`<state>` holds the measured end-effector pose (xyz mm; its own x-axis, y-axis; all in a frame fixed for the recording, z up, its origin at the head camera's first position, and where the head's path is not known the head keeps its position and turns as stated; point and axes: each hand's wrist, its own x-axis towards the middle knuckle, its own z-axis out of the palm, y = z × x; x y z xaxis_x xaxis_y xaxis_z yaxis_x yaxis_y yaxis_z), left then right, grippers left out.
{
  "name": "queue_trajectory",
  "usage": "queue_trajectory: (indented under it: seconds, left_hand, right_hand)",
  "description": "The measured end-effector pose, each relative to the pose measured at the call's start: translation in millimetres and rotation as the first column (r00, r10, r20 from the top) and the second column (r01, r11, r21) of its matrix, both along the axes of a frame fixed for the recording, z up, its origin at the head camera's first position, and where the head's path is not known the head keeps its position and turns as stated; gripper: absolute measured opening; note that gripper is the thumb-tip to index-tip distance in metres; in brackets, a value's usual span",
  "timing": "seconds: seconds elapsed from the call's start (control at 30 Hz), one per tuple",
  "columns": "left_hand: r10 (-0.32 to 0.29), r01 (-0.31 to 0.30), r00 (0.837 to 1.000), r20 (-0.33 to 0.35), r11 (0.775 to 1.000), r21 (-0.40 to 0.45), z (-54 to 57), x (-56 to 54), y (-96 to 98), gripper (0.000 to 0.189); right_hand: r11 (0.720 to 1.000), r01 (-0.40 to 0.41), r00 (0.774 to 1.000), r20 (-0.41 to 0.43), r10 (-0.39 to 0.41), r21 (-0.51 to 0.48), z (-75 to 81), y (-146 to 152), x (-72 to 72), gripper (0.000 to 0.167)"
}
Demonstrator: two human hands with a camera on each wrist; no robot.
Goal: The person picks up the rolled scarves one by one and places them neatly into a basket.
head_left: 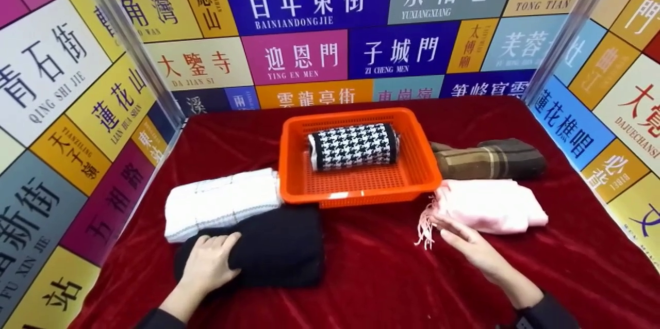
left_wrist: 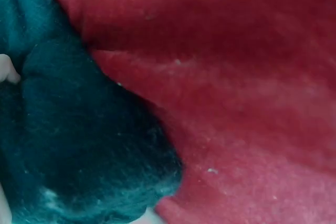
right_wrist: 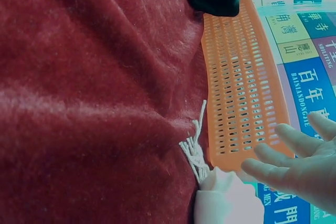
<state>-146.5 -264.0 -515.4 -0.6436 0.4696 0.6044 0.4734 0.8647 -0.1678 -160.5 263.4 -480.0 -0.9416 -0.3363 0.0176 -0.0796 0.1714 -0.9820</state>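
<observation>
In the head view my left hand (head_left: pixel 210 262) grips the left part of a folded black cloth (head_left: pixel 283 246), thumb and fingers spread over it. The left wrist view shows this dark, fuzzy cloth (left_wrist: pixel 100 129) up close, with a fingertip at the left edge. My right hand (head_left: pixel 472 249) is held with straight fingers beside a folded pink scarf (head_left: pixel 495 208) with fringe; nothing is in its grasp. In the right wrist view that hand (right_wrist: pixel 310 166) has its fingers spread. A rolled black-and-white houndstooth scarf (head_left: pixel 355 147) lies inside the orange basket (head_left: pixel 309 195).
Left of the basket, behind the black cloth, lies a folded white cloth (head_left: pixel 219 197). A brown striped cloth (head_left: pixel 495 159) lies to the right, behind the pink scarf. Red velvet (head_left: pixel 376 277) covers the table, and sign-printed panels (head_left: pixel 309 1) with clear posts enclose it.
</observation>
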Motion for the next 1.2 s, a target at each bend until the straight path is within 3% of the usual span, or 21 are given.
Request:
queue_trajectory:
  seconds: [0.1, 0.23, 0.37, 0.5, 0.67, 0.8, 0.93, 1.1, 1.2]
  left_hand:
    - [-0.028, 0.029, 0.998, -0.059, 0.999, 0.022, 6.3, 2.3, 1.3, 0.078]
    - [-0.08, 0.086, 0.989, -0.125, 0.995, 0.049, 24.8, 10.1, 13.3, 0.077]
    - [-0.153, 0.17, 0.969, -0.193, 0.982, 0.077, 50.8, 20.1, 37.6, 0.075]
    - [-0.228, 0.252, 0.954, -0.192, 0.961, 0.11, 75.8, 28.2, 70.8, 0.074]
    - [-0.255, 0.26, 0.965, -0.064, 0.96, 0.101, 91.7, 25.0, 119.1, 0.077]
    - [-0.204, 0.199, 0.969, 0.141, 0.979, 0.053, 92.5, 11.1, 163.0, 0.074]
    - [-0.125, 0.126, 0.94, 0.318, 0.992, 0.02, 84.1, -7.7, 199.6, 0.07]
    - [-0.034, 0.049, 0.907, 0.42, 0.998, -0.026, 63.9, -35.3, 226.0, 0.066]
    - [0.008, 0.024, 0.887, 0.462, 0.998, -0.065, 52.0, -45.8, 233.3, 0.067]
  right_hand:
    - [1.0, 0.003, 1.0, 0.0, -0.003, -0.022, 0.0, 2.0, 0.8, 0.049]
    - [0.999, 0.008, 1.0, 0.005, -0.008, -0.031, 1.3, 5.1, 0.7, 0.049]
    - [0.999, 0.009, 1.0, -0.016, -0.01, -0.042, 4.9, 6.7, -0.1, 0.049]
    - [0.996, -0.014, 0.999, -0.048, 0.01, -0.087, 9.0, 7.5, -0.7, 0.05]
    - [0.993, 0.001, 0.998, -0.062, -0.009, -0.122, 15.3, 12.3, -0.6, 0.049]
    - [0.991, 0.047, 0.996, -0.074, -0.057, -0.123, 19.8, 17.4, -1.1, 0.049]
    - [0.989, 0.075, 0.991, -0.099, -0.089, -0.13, 21.7, 20.4, -3.0, 0.048]
    - [0.987, 0.124, 0.983, -0.122, -0.137, -0.105, 22.0, 21.5, -2.7, 0.046]
    - [0.99, 0.125, 0.983, -0.124, -0.133, -0.07, 20.0, 19.7, -2.1, 0.045]
